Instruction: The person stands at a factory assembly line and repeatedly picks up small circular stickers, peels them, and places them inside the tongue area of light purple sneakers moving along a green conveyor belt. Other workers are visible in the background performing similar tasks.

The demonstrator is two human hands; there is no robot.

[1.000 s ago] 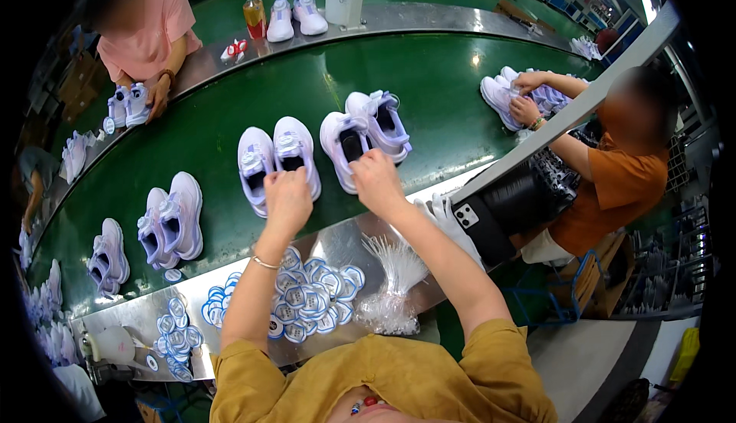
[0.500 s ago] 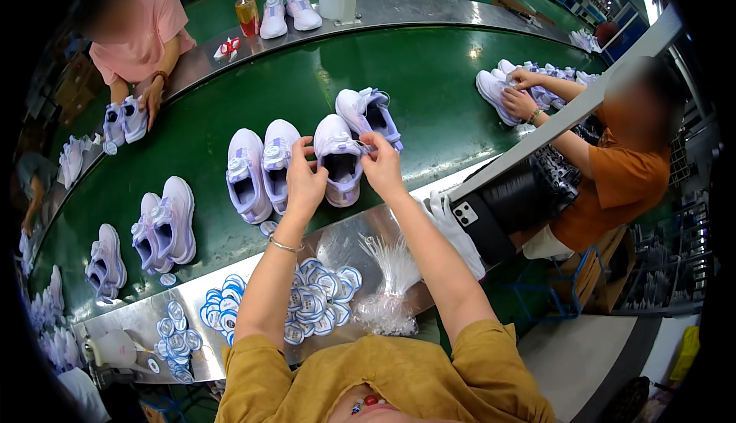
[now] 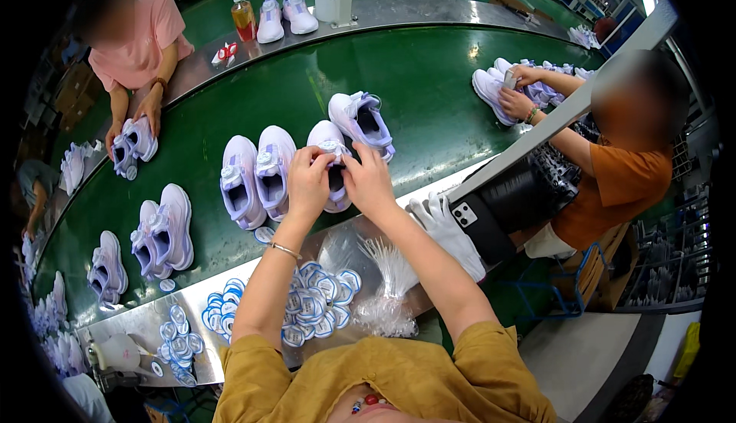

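Observation:
A white and lilac sneaker [image 3: 326, 133] stands on the green belt in front of me, its toe pointing away. Both hands meet over its tongue and opening. My left hand [image 3: 308, 187] pinches there with thumb and forefinger. From the right, my right hand [image 3: 369, 185] closes its fingertips at the same spot. Whatever is between the fingers is too small or hidden to make out. Its mate, a second sneaker [image 3: 366, 122], sits just behind to the right. Left of my hands stand two more sneakers, one [image 3: 274, 164] beside the other [image 3: 240, 178].
Round blue-rimmed tags [image 3: 314, 308] and a bundle of thin clear plastic ties [image 3: 391, 266] lie on the metal ledge [image 3: 264, 339]. White gloves [image 3: 445, 227] and a phone [image 3: 464, 214] are to the right. Co-workers handle sneakers far left and right; a slanted grey post [image 3: 529, 143] rises rightward.
My hands have come together over the shoe opening, the left moving right and the right moving slightly left and down. The sneakers near my hands have shifted slightly left in view.

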